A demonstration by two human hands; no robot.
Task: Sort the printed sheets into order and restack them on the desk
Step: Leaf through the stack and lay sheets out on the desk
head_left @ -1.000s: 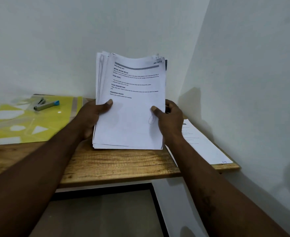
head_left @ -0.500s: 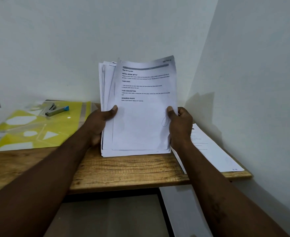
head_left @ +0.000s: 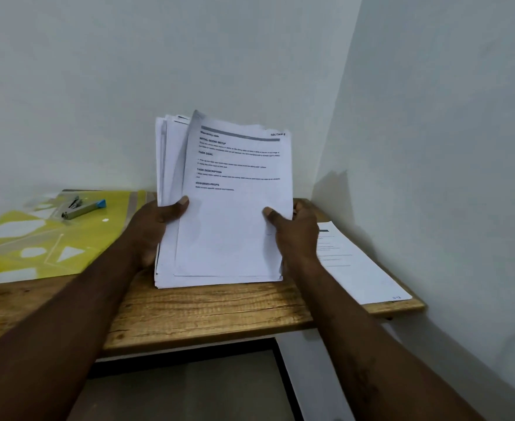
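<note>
While the stack of printed sheets (head_left: 171,262) stands upright between both hands, long axis vertical, lower edge low over the worktop (head_left: 204,311), the left hand (head_left: 154,229) grips its left edge and the right hand (head_left: 297,235) pinches the front sheet (head_left: 232,226). A loose sheet (head_left: 359,268) lies flat just beside the right hand, the nearer one.

Pretty dim, flat, cool light all round. A soft grey shadow is thrown on the wall (head_left: 330,189) right of the stack of sheets (head_left: 229,232), so the light seems to be placed left of it. Pale glare is picked up on the yellow folder (head_left: 110,238) left of the stack. Its small print is smeared, though headings can be read. The table (head_left: 219,311) edge below is bowed by the wide lens.
</note>
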